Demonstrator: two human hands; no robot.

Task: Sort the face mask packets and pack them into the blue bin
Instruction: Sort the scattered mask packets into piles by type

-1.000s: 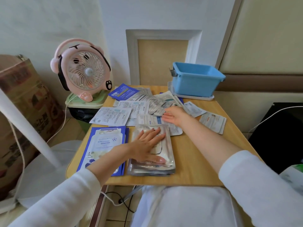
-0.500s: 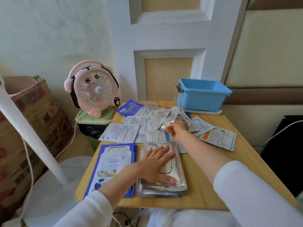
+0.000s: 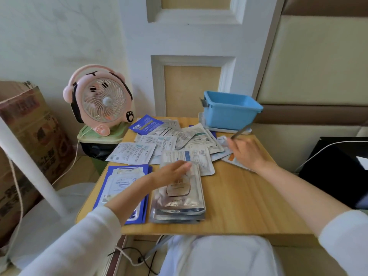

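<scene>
I'm seeing left hand [image 3: 175, 170] lying flat on silver foil packet stack [image 3: 179, 202] at 6 o'clock of wooden tabletop [image 3: 249, 196]; right hand [image 3: 246, 152] pinching thin silver packet [image 3: 241, 131] near blue plastic bin [image 3: 229, 113] sitting at 1 o'clock.

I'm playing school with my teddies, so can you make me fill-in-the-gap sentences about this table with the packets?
1. The fan beside the table is ___.
2. The right hand holds up one thin ___ near the bin.
3. The left hand reaches over the silver stack, which sits ___ of the blue stack.
Missing words: pink; packet; right.
</scene>
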